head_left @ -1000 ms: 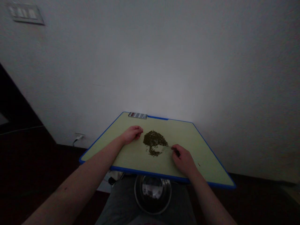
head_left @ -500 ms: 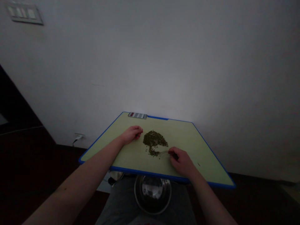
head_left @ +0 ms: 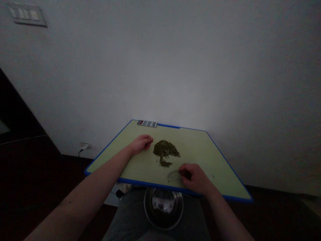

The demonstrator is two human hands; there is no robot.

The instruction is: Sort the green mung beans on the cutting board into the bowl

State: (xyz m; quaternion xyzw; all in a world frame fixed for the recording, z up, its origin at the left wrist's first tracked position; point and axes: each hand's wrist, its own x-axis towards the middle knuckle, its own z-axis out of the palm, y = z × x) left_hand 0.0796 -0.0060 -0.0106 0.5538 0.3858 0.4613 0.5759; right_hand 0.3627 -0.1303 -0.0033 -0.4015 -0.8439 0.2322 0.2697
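Observation:
A heap of small green-brown grains [head_left: 165,149], which look like mung beans, lies on the pale folding table [head_left: 140,169] with a blue edge. My right hand [head_left: 194,175] is closed on a clear, arc-shaped plastic piece with fine marks, which looks like a protractor [head_left: 173,174]. Its arc rests on or just above the tabletop, between the grains and the near edge. Just left of the heap lies my left hand [head_left: 142,144], fingers curled together; whether anything is in them is hidden. Below the near edge, a shiny metal bowl [head_left: 147,214] sits between my legs, dark inside.
A phone-like flat thing [head_left: 147,124] with a bright screen lies at the far left edge. On the right of the tabletop is a small dark sliver [head_left: 213,176]. A white wall [head_left: 175,67] stands right behind the table. A plug sits in a wall socket [head_left: 85,146].
My right hand has drawn the clear arc-shaped piece from the heap's near end toward me, a short way from the grains. My left hand has stayed still.

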